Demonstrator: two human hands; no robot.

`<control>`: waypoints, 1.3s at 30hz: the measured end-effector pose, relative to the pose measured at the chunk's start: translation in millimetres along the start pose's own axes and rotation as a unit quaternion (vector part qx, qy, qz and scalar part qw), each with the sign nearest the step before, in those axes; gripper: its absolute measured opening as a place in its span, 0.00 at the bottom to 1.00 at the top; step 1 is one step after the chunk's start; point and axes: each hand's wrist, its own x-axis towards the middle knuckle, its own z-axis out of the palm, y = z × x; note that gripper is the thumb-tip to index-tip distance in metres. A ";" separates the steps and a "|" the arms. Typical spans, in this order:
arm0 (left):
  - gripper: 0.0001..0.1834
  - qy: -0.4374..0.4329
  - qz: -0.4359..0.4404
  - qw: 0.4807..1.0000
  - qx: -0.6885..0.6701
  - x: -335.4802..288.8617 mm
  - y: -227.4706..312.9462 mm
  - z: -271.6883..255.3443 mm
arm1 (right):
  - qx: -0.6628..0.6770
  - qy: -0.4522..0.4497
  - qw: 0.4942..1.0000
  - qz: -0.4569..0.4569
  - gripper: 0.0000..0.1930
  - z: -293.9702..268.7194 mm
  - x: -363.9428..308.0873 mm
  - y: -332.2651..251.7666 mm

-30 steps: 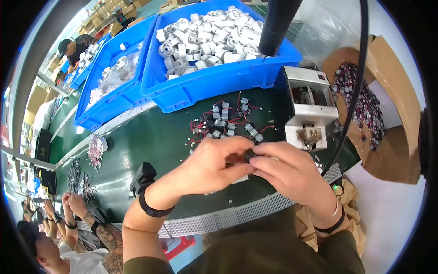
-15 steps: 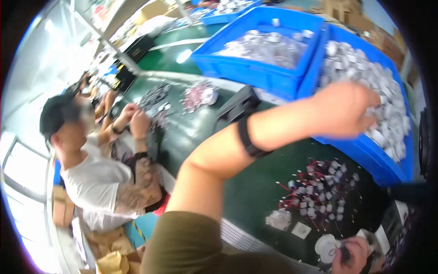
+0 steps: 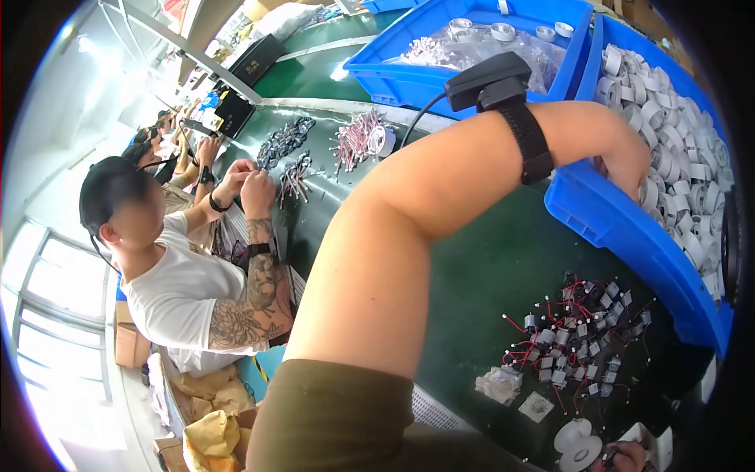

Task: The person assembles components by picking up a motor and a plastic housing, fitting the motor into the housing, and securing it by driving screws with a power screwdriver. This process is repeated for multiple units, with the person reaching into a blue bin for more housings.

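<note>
Dozens of small white spools point(image 3: 676, 149) fill the blue bin point(image 3: 629, 228) at 2 o'clock, and the left hand point(image 3: 629, 153) is sunk among them at the near wall. Its fingers are buried, so I cannot tell whether its grip is closed on a spool or spread apart. By my reading the step in hand is picking stock from the bin; the next move would call for lifting one spool clear over the wall without dragging others out. A black wrist strap point(image 3: 525, 141) carries a small black device.

At 5 o'clock the right hand point(image 3: 625, 455) (only fingertips show) rests against a white bobbin point(image 3: 578, 444); its grip cannot be judged. Just above lies a cluster of small grey parts with red wires point(image 3: 578, 346) on the green counter point(image 3: 487, 259).

At 12 o'clock a second blue bin point(image 3: 385, 75) holds a clear plastic bag of white parts point(image 3: 480, 47). Crumpled brown paper bags point(image 3: 208, 413) sit at 7 o'clock beside a co-worker in a white shirt point(image 3: 169, 295).
</note>
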 end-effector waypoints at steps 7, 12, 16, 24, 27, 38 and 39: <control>0.36 -0.712 -0.525 -0.443 0.146 -42.6 -19.5 67.6 | -0.090 0.095 0.991 0.023 0.10 4.4 -14.5 -1.3; 0.33 -0.558 -0.739 -0.359 0.113 -36.1 7.5 167.0 | -0.004 0.227 0.972 0.067 0.13 9.5 -18.3 -16.7; 0.29 -0.460 -0.846 -0.260 0.068 -12.7 62.6 229.7 | -0.017 0.259 0.945 0.200 0.19 -25.8 -108.8 31.1; 0.30 -0.556 -0.738 -0.355 0.140 28.5 105.4 285.4 | 0.190 0.252 0.930 0.186 0.19 0.3 -55.5 -15.4; 0.28 -0.533 -0.743 -0.371 0.159 19.1 113.8 306.6 | 0.221 0.218 0.923 0.229 0.16 -4.2 -70.0 -30.6; 0.31 -0.602 -0.719 -0.345 0.044 9.7 143.6 318.7 | 0.214 0.229 0.927 0.205 0.15 1.5 -87.0 -17.0; 0.31 -0.609 -0.709 -0.355 0.016 11.4 143.8 313.4 | 0.146 0.195 0.948 0.207 0.15 1.0 -85.1 -18.2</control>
